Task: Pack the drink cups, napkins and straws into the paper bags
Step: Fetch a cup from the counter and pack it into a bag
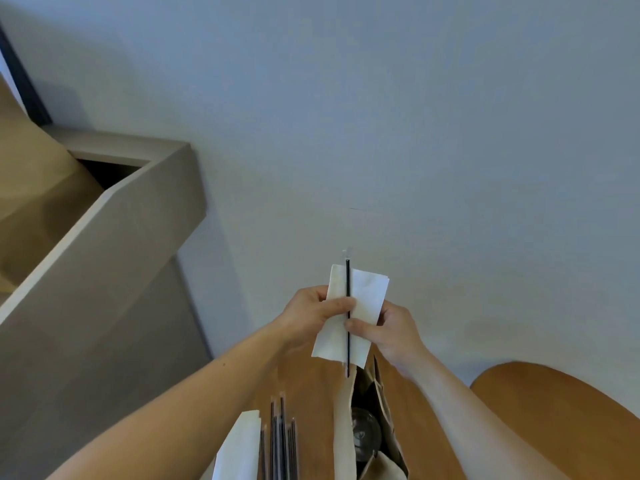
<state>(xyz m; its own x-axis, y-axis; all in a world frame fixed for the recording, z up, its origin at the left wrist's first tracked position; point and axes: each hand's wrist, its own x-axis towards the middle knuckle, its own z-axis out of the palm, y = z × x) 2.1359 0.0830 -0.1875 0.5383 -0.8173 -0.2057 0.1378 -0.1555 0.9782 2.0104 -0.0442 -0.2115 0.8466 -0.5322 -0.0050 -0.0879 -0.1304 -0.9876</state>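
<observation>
Directly over the open paper bag (343,414), left hand (309,315) and right hand (389,332) pinch napkin (367,299) plus black straw (347,277) — tip pointing in.

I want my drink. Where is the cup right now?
In the head view, the drink cup sits inside the open paper bag at the bottom middle, just right of the spare straws.
</observation>
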